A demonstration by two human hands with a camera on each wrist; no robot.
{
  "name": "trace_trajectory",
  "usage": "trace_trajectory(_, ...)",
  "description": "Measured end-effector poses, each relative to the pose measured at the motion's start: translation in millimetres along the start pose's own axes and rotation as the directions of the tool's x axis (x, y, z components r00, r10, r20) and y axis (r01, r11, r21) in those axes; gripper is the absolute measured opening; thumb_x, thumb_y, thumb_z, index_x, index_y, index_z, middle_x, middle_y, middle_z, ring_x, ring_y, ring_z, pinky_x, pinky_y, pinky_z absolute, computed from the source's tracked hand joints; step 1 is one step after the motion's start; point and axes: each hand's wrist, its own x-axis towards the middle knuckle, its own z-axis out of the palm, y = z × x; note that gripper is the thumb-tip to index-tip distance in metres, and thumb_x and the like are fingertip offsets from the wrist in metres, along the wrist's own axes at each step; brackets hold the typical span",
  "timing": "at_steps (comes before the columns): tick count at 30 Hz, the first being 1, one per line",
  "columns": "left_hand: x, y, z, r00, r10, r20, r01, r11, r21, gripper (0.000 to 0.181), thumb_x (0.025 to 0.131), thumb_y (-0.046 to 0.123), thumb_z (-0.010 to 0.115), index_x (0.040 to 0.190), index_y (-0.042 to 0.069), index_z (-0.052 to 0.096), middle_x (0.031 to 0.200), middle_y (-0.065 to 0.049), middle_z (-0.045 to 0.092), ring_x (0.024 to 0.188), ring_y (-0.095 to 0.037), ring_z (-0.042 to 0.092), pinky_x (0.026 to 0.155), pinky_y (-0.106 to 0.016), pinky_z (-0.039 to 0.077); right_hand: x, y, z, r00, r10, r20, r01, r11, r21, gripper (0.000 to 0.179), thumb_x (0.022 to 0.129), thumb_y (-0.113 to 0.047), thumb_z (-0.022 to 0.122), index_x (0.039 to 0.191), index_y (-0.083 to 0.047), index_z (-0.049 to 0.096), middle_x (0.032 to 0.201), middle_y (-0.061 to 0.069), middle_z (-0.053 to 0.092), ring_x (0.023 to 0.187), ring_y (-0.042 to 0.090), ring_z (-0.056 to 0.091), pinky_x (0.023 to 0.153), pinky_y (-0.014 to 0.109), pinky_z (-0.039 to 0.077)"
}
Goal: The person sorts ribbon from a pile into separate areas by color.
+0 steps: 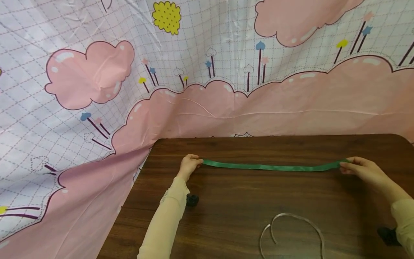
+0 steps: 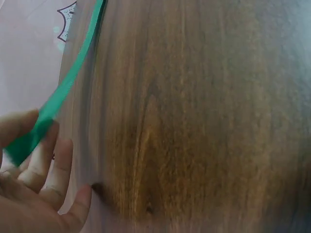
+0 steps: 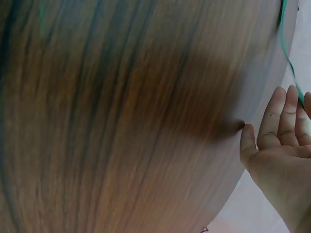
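Note:
A long green ribbon [image 1: 278,167] stretches sideways over the far part of the brown wooden table [image 1: 245,194], sagging slightly in the middle. At its left end, my left hand [image 1: 190,164] pinches it between thumb and index finger. The left wrist view shows that end of the green ribbon [image 2: 58,97] poking past the fingertips, the other fingers of the left hand [image 2: 41,189] spread loosely. My right hand [image 1: 363,169] pinches the opposite end. In the right wrist view the right hand [image 3: 284,141] holds the thin-looking ribbon edge at the picture's right border.
A thin beige cord [image 1: 299,217] lies in a loose loop on the near part of the table. Dark objects sit beside the left forearm [image 1: 192,200] and the right sleeve [image 1: 388,236]. A pink and white patterned cloth [image 1: 207,108] hangs behind the table and along its left side.

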Motion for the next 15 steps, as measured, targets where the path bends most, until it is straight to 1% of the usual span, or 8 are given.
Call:
trace_trajectory(2,-1.4,0.1,-3.5,1.0,-0.02,-0.012,0.02,1.0,0.013,0.049,0.088,0.019,0.063,0.131,0.001,0.046,0.118,-0.019,0.061,0.106,-0.032,0.058,0.094,-0.045,0.046,0.5,3.3,-1.4,1.0,-0.001,-0.011,0.001,1.0,0.003,0.048,0.098,-0.039,0.043,0.125,0.002,0.044,0.084,-0.032,0.057,0.078,-0.013,0.056,0.087,0.053,0.038)
trace_trajectory(4,-3.1,-0.3,-8.2,0.999,-0.026,-0.027,0.027,0.999,0.032,0.053,0.089,0.019,0.063,0.135,0.001,0.042,0.123,-0.021,0.057,0.112,-0.035,0.055,0.097,-0.047,0.044,-1.1,8.9,-4.1,1.0,0.005,-0.025,-0.005,1.0,-0.006,0.062,0.098,-0.039,0.042,0.138,0.006,0.03,0.084,-0.036,0.051,0.076,-0.015,0.054,0.088,0.058,0.037)
trace_trajectory(7,-6.6,-2.9,-18.4,0.998,-0.032,-0.054,0.035,0.998,0.058,0.056,0.09,0.021,0.062,0.137,0.003,0.039,0.131,-0.021,0.051,0.119,-0.036,0.049,0.1,-0.048,0.041,-7.1,18.0,-10.7,0.999,0.01,-0.052,-0.012,0.999,-0.049,0.076,0.099,-0.04,0.039,0.142,0.015,0.009,0.085,-0.039,0.044,0.074,-0.021,0.048,0.084,0.054,0.043)
trace_trajectory(9,-9.3,-5.3,-25.8,0.997,-0.017,-0.069,0.023,0.996,0.082,0.055,0.091,0.022,0.06,0.137,0.003,0.038,0.135,-0.022,0.047,0.122,-0.037,0.047,0.101,-0.049,0.041,-12.4,23.9,-15.4,0.998,-0.009,-0.068,0.005,0.998,-0.055,0.076,0.1,-0.038,0.038,0.141,0.017,0.004,0.088,-0.041,0.04,0.075,-0.024,0.044,0.08,0.037,0.05)
trace_trajectory(11,-13.9,-5.8,-33.2,0.997,-0.002,-0.08,0.009,0.995,0.096,0.056,0.091,0.024,0.06,0.138,0.004,0.037,0.138,-0.021,0.044,0.124,-0.037,0.045,0.101,-0.05,0.04,-16.7,25.2,-18.1,0.994,-0.014,-0.105,0.006,0.997,-0.074,0.077,0.099,-0.039,0.04,0.142,0.014,0.003,0.091,-0.042,0.037,0.075,-0.026,0.04,0.065,0.019,0.049)
trace_trajectory(13,-19.3,-3.5,-39.3,0.996,0.024,-0.089,-0.014,0.994,0.111,0.057,0.091,0.026,0.059,0.139,0.006,0.036,0.14,-0.02,0.043,0.126,-0.036,0.043,0.102,-0.05,0.04,-20.9,19.4,-19.7,0.992,-0.011,-0.126,0.0,0.996,-0.086,0.078,0.098,-0.04,0.041,0.145,0.009,0.001,0.106,-0.029,0.054,0.077,-0.024,0.042,0.063,0.017,0.05)
trace_trajectory(14,-22.3,-1.1,-41.6,0.995,0.044,-0.089,-0.033,0.992,0.123,0.058,0.091,0.027,0.059,0.139,0.006,0.036,0.141,-0.019,0.042,0.127,-0.036,0.043,0.102,-0.05,0.04,-23.1,14.3,-19.7,0.991,-0.013,-0.131,0.0,0.995,-0.1,0.078,0.098,-0.041,0.041,0.146,0.006,0.0,0.12,-0.017,0.056,0.08,-0.015,0.052,0.066,0.019,0.052)
trace_trajectory(15,-25.6,2.0,-43.6,0.994,0.063,-0.087,-0.052,0.99,0.129,0.058,0.091,0.029,0.059,0.14,0.007,0.035,0.142,-0.019,0.041,0.128,-0.037,0.042,0.102,-0.05,0.04,-24.7,7.2,-19.2,0.99,0.003,-0.14,-0.018,0.994,-0.108,0.079,0.097,-0.044,0.041,0.148,0.0,-0.002,0.136,0.0,0.051,0.086,-0.003,0.059,0.073,0.028,0.053)
